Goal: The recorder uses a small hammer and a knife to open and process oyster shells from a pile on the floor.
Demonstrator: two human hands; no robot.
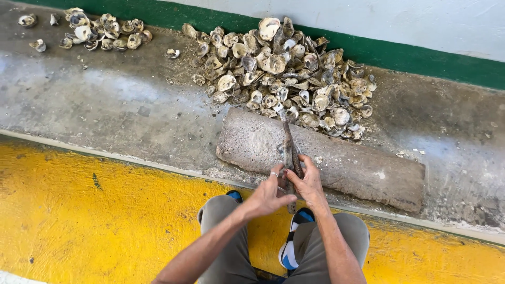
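You are standing on a yellow painted floor (94, 210) and looking down at a grey concrete ledge (121, 105) that is running along a wall with a green band (421, 60). A big heap of oyster shells (286, 73) is lying on the ledge against that band, and a smaller scatter of shells (100, 31) is lying well apart at the far left. A long grey stone slab (342, 163) is resting just in front of the big heap. Your two hands are working close together at the slab's near edge: your right hand (307, 184) is gripping a rusty metal tool (288, 142) whose tip is reaching the heap, and your left hand (268, 194), wearing a ring, is closing on the tool's lower end.
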